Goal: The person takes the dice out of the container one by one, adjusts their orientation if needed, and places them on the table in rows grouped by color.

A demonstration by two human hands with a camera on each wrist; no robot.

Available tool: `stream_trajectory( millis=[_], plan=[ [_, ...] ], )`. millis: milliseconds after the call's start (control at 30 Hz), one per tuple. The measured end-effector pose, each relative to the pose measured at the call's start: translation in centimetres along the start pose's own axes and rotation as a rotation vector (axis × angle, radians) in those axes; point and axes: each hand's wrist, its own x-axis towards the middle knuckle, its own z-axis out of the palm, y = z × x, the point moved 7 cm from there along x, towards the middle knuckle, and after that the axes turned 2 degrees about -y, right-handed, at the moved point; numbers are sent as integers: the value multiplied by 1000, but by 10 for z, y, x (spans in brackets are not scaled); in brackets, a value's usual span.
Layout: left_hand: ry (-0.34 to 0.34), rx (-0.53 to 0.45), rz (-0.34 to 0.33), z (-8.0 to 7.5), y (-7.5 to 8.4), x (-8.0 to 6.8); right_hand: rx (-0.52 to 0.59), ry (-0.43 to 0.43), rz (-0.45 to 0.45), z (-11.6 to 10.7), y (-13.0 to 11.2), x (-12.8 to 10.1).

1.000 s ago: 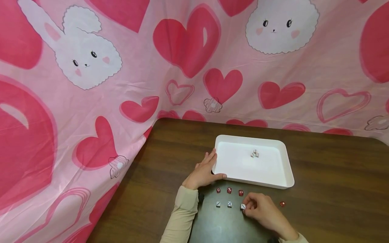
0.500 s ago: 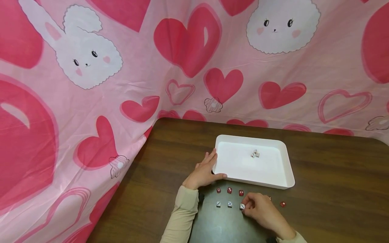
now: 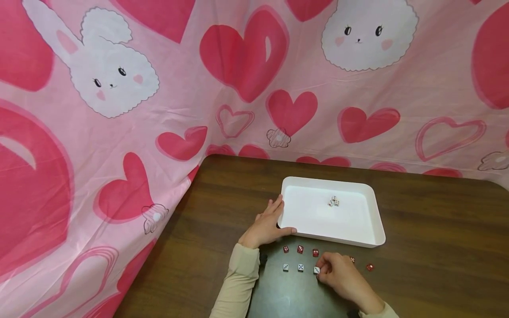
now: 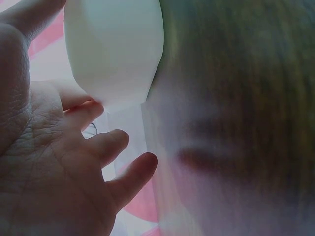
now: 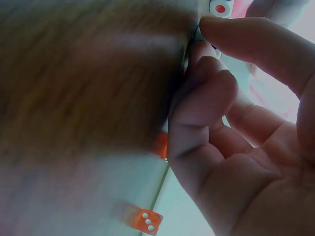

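My right hand [image 3: 345,276] pinches a white die [image 3: 317,270] between thumb and fingertips, down at the table. That die ends a row with two more white dice, a middle one [image 3: 300,267] and a left one [image 3: 285,267]. Behind them lies a row of three red dice, left [image 3: 286,249], middle [image 3: 300,249] and right [image 3: 315,252]. My left hand [image 3: 265,224] rests against the near left corner of a white tray [image 3: 371,216], fingers extended along its side, thumb on the front rim. In the left wrist view its fingers [image 4: 130,179] are spread beside the tray wall [image 4: 115,49].
Inside the tray sits a small cluster of white dice [image 3: 334,201]. Right of my right hand lie a partly hidden red die [image 3: 352,259] and another red die [image 3: 370,267]. A pink heart-print cloth [image 3: 246,119] hangs behind and left of the brown table [image 3: 437,221].
My right hand has shifted very slightly left with the white die. The red die behind that hand has come partly into view. The left hand stays put.
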Motion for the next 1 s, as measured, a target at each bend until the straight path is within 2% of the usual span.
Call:
stream_trajectory(
  millis=[1000],
  plan=[
    [14,15,12,0,1,-1,-2,-1,-10,1,-1,-2]
  ],
)
